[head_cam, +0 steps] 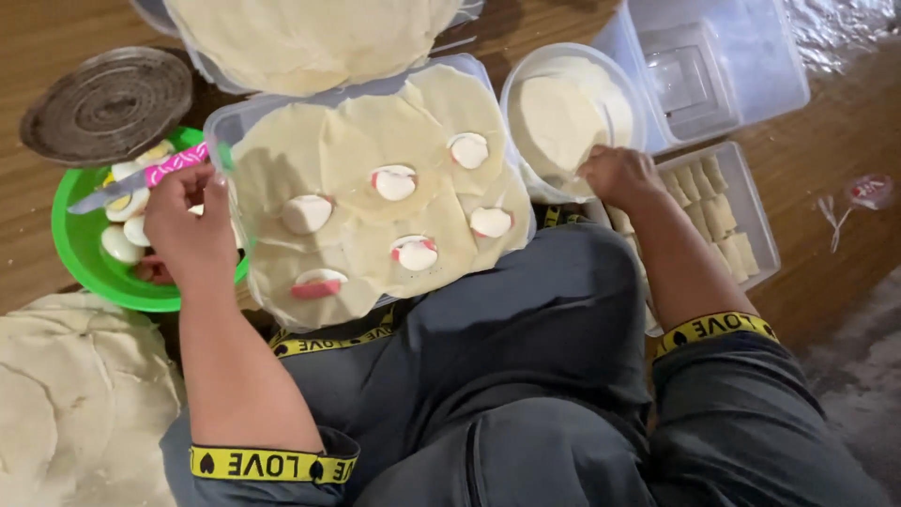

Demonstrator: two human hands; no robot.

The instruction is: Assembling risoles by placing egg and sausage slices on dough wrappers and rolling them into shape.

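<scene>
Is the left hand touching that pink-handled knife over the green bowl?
Touching: the head view shows the left hand closed around the pink-handled knife above the round green plastic bowl.

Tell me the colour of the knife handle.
Pink with white marks, on the knife handle in the left hand; head view.

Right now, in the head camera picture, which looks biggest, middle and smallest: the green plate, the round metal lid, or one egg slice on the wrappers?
1. Green plate, though the left hand and tray hide part of it.
2. Round metal lid, a little smaller by eye; it lies farther away, so that's unsure.
3. Egg slice, clearly smallest.
</scene>
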